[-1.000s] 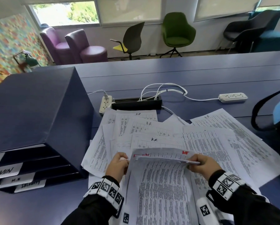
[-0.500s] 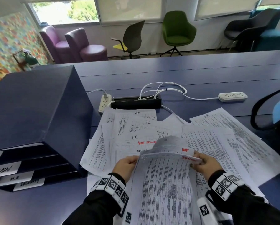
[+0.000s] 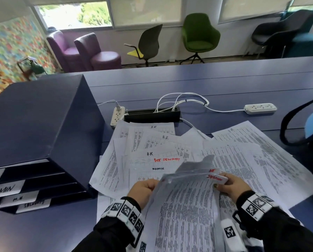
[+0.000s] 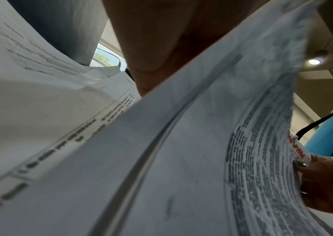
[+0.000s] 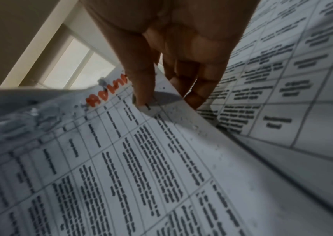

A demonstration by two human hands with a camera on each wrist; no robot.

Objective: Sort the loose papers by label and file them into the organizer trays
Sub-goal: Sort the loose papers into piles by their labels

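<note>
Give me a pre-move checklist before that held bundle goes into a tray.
1. Left hand grips the held bundle at its left edge: ok.
2. Right hand pinches the bundle's top right corner: ok.
3. Top sheet's red label reads ADMIN: ok.
4. All sheets in the bundle carry the same label: cannot tell, another red label behind is mostly hidden.
5. ADMIN tray of the organizer is labelled and faces the person: ok.
6. Room in that tray: cannot tell, its inside is dark.

We see white papers (image 3: 243, 160) w/ black print, red & black labels; navy organizer (image 3: 39, 124) left, blue table (image 3: 206, 84), 2 purple chairs (image 3: 86, 50), green chair (image 3: 199, 33) far.
</note>
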